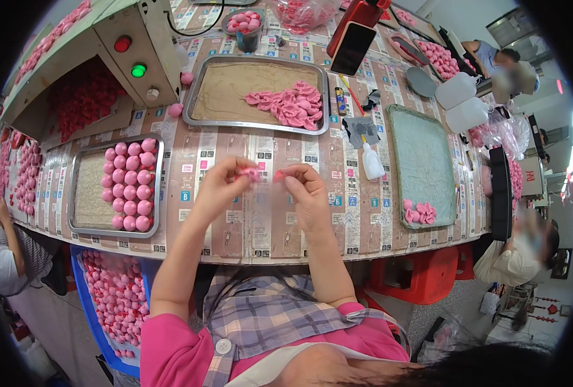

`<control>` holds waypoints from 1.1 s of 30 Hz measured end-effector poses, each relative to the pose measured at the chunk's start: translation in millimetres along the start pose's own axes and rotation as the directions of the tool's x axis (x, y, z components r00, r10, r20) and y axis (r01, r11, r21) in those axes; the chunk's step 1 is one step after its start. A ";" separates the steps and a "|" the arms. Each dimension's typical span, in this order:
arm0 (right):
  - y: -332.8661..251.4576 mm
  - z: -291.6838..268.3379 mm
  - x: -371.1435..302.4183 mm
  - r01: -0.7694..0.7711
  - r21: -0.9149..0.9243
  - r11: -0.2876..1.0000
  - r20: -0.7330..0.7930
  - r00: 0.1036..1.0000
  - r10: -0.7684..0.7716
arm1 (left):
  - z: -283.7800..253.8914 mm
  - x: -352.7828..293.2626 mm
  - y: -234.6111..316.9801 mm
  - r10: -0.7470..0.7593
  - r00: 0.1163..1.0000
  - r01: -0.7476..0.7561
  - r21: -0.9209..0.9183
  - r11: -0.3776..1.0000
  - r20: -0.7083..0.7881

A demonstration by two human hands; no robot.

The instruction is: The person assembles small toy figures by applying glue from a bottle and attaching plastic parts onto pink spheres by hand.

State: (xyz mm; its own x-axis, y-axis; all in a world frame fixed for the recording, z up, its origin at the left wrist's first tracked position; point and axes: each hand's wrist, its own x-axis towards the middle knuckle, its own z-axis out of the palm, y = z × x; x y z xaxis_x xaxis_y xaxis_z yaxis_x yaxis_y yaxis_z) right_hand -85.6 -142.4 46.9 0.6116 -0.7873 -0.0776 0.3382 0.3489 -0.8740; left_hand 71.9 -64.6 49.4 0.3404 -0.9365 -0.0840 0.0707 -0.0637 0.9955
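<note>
Above the middle of the table, my left hand [225, 180] is closed, its fingertips pinching a small pink petal piece [252, 174], slightly blurred. My right hand [306, 187] faces it a short gap away, thumb and forefinger pressed on a smaller pink-red bit [278, 175]. Beyond both hands lies a metal tray [199, 121] with a heap of ruffled pink petal pieces [296, 106] at its right end. To my left, another metal tray [73, 213] holds rows of smooth pink balls [130, 177]. On the right, a green-lined tray [422, 155] carries several pink flower-like pieces [422, 211] at its near end.
A machine with red and green lights [138, 69] stands at the far left. A white squeeze bottle [371, 162], a lighter [341, 102] and a propped phone [353, 50] lie to the right. A blue crate [85, 290] of pink balls sits below; red stools [415, 277] stand beside me. Other people work at both sides.
</note>
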 end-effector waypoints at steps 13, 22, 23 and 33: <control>-4.3 -17.9 -57.3 0.049 -0.458 0.888 0.247 0.966 0.075 | 23.3 -50.2 -9.5 -0.137 0.977 0.112 0.152 0.982 0.162; 0.7 -12.3 -58.5 0.037 -0.562 0.826 0.189 0.978 0.084 | 31.2 -60.1 -4.6 0.085 0.993 -0.107 0.351 0.930 0.078; 3.4 -11.1 -59.3 -0.063 -0.371 0.926 0.133 0.984 0.120 | 32.8 -61.4 -4.4 0.089 0.994 -0.106 0.329 0.938 0.065; 7.2 -2.4 -66.1 -0.263 0.049 0.963 0.083 0.962 0.259 | 40.6 -67.3 -7.3 0.094 0.995 -0.083 0.352 0.932 -0.015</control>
State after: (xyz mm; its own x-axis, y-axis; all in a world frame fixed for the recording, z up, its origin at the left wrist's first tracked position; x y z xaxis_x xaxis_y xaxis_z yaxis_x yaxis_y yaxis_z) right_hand -125.3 -89.0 44.6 0.7358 -0.6250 -0.2607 0.2000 0.5684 -0.7981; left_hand 10.4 -15.1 49.6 0.3599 -0.9329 0.0093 -0.2924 -0.1034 0.9507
